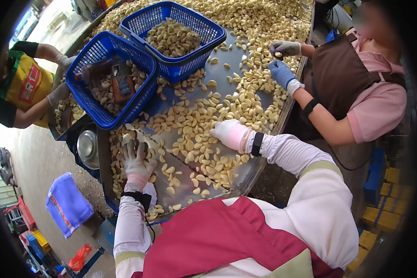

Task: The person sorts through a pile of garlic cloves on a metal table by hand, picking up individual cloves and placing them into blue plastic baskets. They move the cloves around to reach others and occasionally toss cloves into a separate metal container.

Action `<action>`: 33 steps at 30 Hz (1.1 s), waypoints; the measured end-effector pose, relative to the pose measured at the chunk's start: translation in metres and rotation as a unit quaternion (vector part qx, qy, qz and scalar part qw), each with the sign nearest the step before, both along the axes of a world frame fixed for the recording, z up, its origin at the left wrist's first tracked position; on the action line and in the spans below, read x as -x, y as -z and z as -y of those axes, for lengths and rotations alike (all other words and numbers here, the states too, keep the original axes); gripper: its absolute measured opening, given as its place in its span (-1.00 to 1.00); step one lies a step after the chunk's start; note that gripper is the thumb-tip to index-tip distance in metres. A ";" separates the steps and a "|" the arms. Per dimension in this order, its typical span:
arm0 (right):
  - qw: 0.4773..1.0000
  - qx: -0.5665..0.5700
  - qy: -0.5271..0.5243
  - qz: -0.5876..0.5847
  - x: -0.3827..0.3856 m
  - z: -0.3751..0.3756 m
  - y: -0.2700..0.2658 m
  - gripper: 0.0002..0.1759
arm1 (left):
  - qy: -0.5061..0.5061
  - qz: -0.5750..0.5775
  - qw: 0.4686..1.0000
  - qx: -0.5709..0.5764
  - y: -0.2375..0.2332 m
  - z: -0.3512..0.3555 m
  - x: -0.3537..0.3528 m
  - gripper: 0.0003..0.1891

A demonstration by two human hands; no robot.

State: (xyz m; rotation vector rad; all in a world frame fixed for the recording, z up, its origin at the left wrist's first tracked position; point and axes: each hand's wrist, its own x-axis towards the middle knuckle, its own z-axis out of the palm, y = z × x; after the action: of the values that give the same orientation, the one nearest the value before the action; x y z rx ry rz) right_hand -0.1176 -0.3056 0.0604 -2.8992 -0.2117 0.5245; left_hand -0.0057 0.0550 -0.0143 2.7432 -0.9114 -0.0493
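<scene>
Peeled garlic cloves (190, 129) lie scattered and heaped over a metal table (171, 164). My left hand (138, 162), in a white glove with greyish fingertips, rests palm down among cloves at the table's left side, its fingers stretched and spread. My right hand (231, 134), also gloved, reaches in from the right and touches the edge of the middle heap. Its fingertips point left and are partly hidden, so I cannot make out whether anything is in them. A thin dark cord or chain (183, 160) runs across the metal between both hands.
A blue basket (109, 118) holds cloves and a bagged item; another blue basket (213, 39) holds cloves. A co-worker's gloved hands (282, 72) are over cloves at right. Another person's hands (60, 92) are by the baskets at left. A round metal lid (87, 147) sits beside the table.
</scene>
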 end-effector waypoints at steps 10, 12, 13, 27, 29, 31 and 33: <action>0.914 -0.301 0.147 0.229 -0.115 0.039 -0.065 -0.77 | -0.010 -0.027 0.999 0.022 -0.003 0.002 -0.001 -0.18; 0.798 -0.426 0.176 0.389 -0.136 0.033 -0.103 -0.82 | -0.012 -0.009 1.000 -0.001 -0.008 0.005 0.001 -0.18; 0.793 -0.382 0.257 0.398 -0.146 0.035 -0.123 -0.74 | -0.009 0.006 1.000 -0.023 -0.009 0.005 0.002 -0.18; 0.996 0.024 0.085 0.002 -0.078 0.020 -0.005 -0.73 | -0.055 -0.094 0.994 0.032 -0.021 0.024 -0.001 -0.17; 0.993 0.000 0.107 0.047 -0.068 0.015 -0.008 -0.74 | -0.092 -0.094 0.991 0.019 -0.046 0.058 0.007 -0.23; 0.996 -0.045 0.072 0.001 -0.059 -0.004 -0.013 -0.77 | 0.054 -0.034 0.998 0.023 -0.087 0.107 0.031 -0.32; 0.996 0.057 0.072 -0.009 -0.057 -0.023 0.024 -0.81 | 0.325 -0.073 0.943 -0.015 -0.071 0.138 0.054 -0.38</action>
State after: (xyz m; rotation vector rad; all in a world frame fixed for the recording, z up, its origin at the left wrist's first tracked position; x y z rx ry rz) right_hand -0.0603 -0.2831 0.0365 -2.9881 0.0315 0.5530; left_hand -0.0597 -0.0834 0.0566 2.2973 -1.7277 -0.3789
